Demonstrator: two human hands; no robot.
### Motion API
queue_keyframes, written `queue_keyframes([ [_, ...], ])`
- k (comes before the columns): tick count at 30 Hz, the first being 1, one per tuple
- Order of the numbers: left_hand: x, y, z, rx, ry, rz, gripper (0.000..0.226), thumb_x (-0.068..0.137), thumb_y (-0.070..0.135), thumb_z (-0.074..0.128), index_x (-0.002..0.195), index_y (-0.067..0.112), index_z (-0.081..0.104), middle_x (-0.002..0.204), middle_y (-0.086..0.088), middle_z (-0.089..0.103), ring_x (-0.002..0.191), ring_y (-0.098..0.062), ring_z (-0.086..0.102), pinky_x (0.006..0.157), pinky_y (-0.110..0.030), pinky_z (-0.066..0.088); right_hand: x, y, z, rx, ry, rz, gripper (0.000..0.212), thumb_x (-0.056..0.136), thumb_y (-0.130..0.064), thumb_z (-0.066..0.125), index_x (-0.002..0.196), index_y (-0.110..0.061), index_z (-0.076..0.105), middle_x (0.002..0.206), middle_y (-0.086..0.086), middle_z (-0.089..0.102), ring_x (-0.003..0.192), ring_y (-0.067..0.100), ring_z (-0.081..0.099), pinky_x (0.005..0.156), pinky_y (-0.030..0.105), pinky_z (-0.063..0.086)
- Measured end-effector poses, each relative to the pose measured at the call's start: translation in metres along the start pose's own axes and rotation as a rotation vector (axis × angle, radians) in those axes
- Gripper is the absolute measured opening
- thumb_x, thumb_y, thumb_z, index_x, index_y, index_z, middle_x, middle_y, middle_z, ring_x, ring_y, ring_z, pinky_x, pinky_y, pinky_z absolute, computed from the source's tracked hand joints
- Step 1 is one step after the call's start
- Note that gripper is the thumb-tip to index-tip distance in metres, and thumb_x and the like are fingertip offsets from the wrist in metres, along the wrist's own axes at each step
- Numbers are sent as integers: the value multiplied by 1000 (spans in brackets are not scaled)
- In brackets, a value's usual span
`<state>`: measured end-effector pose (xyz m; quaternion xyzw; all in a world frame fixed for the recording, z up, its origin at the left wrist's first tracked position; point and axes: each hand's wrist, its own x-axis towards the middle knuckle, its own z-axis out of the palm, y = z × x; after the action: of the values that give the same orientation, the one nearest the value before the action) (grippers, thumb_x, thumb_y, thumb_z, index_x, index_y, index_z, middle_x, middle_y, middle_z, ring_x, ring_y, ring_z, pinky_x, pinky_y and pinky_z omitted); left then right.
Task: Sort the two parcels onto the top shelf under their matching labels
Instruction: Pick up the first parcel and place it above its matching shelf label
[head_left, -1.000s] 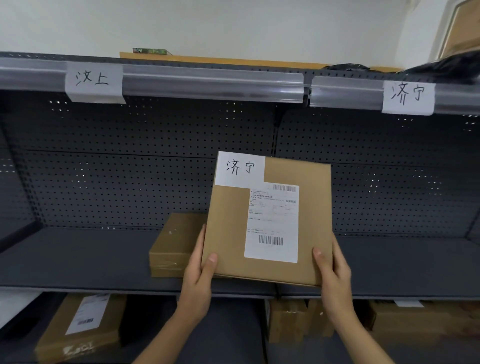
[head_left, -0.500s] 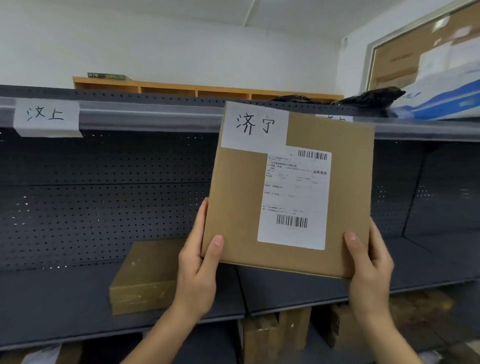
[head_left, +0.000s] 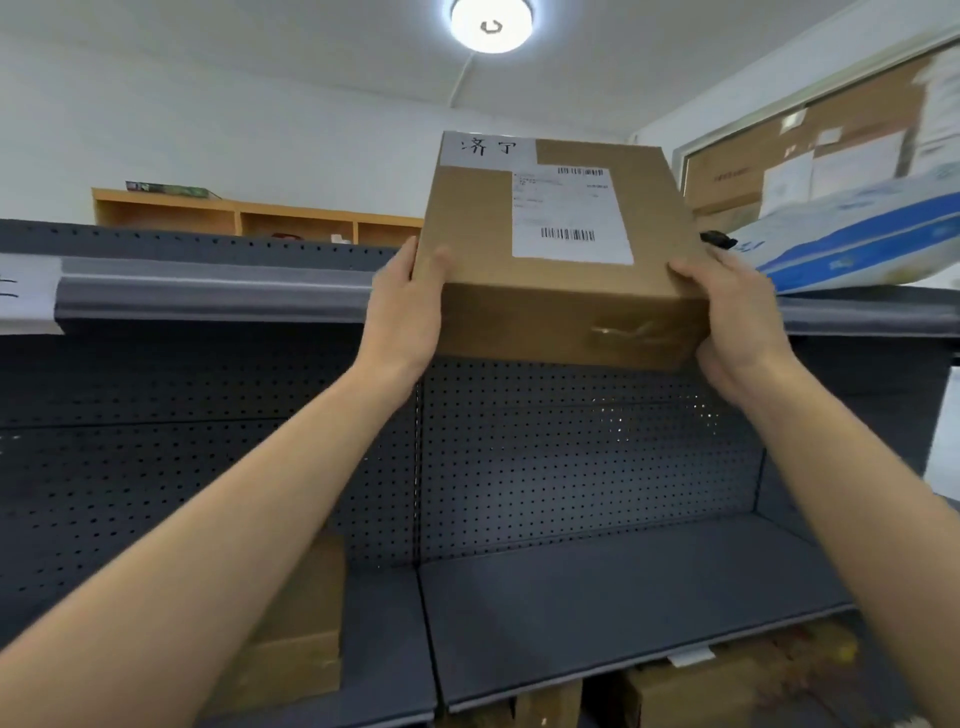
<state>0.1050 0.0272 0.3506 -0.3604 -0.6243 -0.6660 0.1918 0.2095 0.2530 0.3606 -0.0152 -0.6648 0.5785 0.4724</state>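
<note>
Ceiling lamp (head_left: 491, 23) lit; wooden cubby unit (head_left: 249, 215) behind; blue-white bag (head_left: 857, 239) rt; corkboard (head_left: 810, 140) rt wall.

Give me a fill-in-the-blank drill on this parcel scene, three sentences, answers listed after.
1. The raised parcel is gripped by ____ hands, the left hand and the right hand.
2. It is held level with the front edge of the ____ shelf.
3. The other parcel lies on the lower shelf, behind the ____ forearm.

Answers: both; top; left
</note>
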Motion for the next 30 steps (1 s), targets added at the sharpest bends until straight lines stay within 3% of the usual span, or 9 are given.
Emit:
queue_keyframes([
  [3, 40, 11, 10, 0, 27, -107, 25, 101, 33, 39, 84, 24, 55, 84, 6, 53, 74, -7, 47, 64, -26, 36, 39, -12, 6, -46, -37, 8, 18, 83, -35, 63, 97, -24, 66, 113, 5, 67, 121, 31, 59, 107, 50, 44],
  [6, 75, 15, 15, 75, 21, -169, 27, 99, 36, 41, 77, 22, 48, 80, 0, 50, 77, -16, 50, 76, -35, 43, 73, -13, 14, -74, -38, 46, 18, 87, -33, 61, 98, -19, 61, 117, 12, 65, 119, 33, 59, 107, 51, 44],
  [9, 109, 11, 19, 117, 30, -200, 28, 93, 41, 46, 95, 14, 55, 89, -4, 57, 99, -28, 60, 96, -44, 50, 109, -9, 21, -83, -35, 128, 27, 86, -33, 62, 107, -16, 60, 101, 9, 63, 94, 25, 63, 88, 43, 53],
  [11, 126, 11, 23, 115, 16, -265, 44, 87, 43, 47, 116, 10, 53, 104, -10, 61, 107, -31, 62, 97, -48, 51, 132, -4, 26, -85, -40, 173, 28, 78, -35, 63, 100, -17, 59, 93, 6, 61, 89, 25, 63, 79, 38, 52],
  [14, 149, 5, 33, 145, -8, -332, 47, 81, 42, 46, 116, 12, 54, 114, -13, 64, 108, -32, 64, 95, -50, 52, 163, 7, 30, -109, -32, 202, 25, 74, -35, 63, 92, -18, 57, 83, 5, 58, 82, 25, 61, 73, 34, 48],
  [20, 168, -16, 60, 153, -67, -459, 22, 91, 33, 45, 98, 14, 54, 99, -10, 60, 104, -33, 65, 92, -53, 53, 198, 35, 25, -227, -48, 290, 26, 74, -29, 63, 95, -14, 60, 88, 9, 58, 82, 26, 58, 79, 38, 49],
  [25, 182, -42, 71, 334, -139, -478, 58, 81, 48, 41, 124, 9, 51, 123, -16, 60, 113, -37, 59, 101, -50, 48, 215, 54, 20, -293, -81, 341, 35, 75, -33, 63, 104, -13, 58, 95, 11, 60, 88, 28, 59, 88, 42, 52],
  [30, 183, -45, 79, 402, -123, -428, 57, 84, 51, 40, 119, 8, 54, 121, -18, 62, 108, -37, 62, 99, -47, 49, 224, 60, 17, -323, -65, 348, 56, 75, -38, 58, 124, -11, 57, 116, 13, 63, 107, 31, 64, 97, 47, 52],
])
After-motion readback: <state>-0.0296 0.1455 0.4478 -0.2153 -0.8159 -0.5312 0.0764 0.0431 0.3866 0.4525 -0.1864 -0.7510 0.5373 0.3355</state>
